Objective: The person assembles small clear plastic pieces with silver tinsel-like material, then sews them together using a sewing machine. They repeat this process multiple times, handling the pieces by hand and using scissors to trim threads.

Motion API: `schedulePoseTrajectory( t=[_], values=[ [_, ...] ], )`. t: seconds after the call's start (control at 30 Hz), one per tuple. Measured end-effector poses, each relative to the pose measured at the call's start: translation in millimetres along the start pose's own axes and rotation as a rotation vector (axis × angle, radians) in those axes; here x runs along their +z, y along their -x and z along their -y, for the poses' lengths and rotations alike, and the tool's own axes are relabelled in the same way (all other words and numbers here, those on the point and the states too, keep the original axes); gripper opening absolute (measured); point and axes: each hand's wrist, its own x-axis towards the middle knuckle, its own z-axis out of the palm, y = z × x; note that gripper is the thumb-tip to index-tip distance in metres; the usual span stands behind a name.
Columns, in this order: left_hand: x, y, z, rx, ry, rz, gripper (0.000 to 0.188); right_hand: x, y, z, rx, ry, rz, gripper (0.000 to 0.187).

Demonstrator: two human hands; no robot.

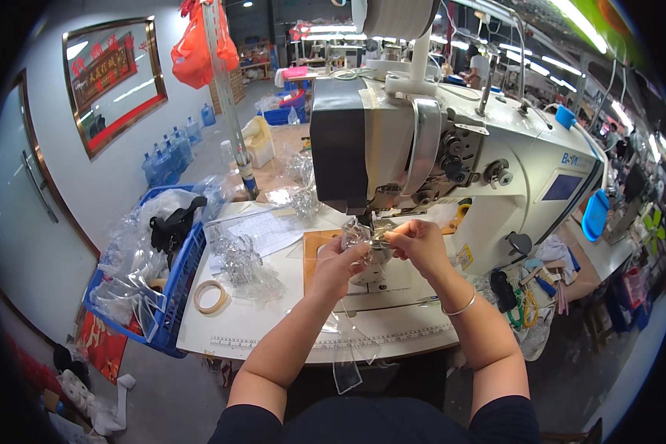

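A white industrial sewing machine with a dark front cover stands before me. Just left of its needle area, my left hand is closed around a crumpled clear plastic piece. My right hand sits beside the needle area with thumb and forefinger pinched together; whatever lies between them is too small to make out. Below my hands, a clear plastic strip hangs over the table's front edge.
On the white table lie a tape roll, a heap of clear plastic pieces and paper sheets. A blue basket full of plastic stands left. Yellow-handled scissors and tools lie right. A metal pole rises behind.
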Motion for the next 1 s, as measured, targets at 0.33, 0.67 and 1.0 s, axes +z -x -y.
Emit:
schedulePoseTrajectory(
  t=[0.33, 0.67, 1.0],
  values=[
    [-5, -29, -35, -0.049, -0.427, 0.066, 0.037, 4, -19, -6, -0.074, 0.177, -0.112, 0.018],
    [-11, -38, -21, 0.008, -0.197, 0.069, 0.032, 10, -25, -8, -0.042, 0.089, -0.11, 0.016],
    [-7, -34, -23, 0.078, -0.271, 0.064, 0.03, 2, -35, -14, 0.008, -0.064, 0.039, 0.011]
  ],
)
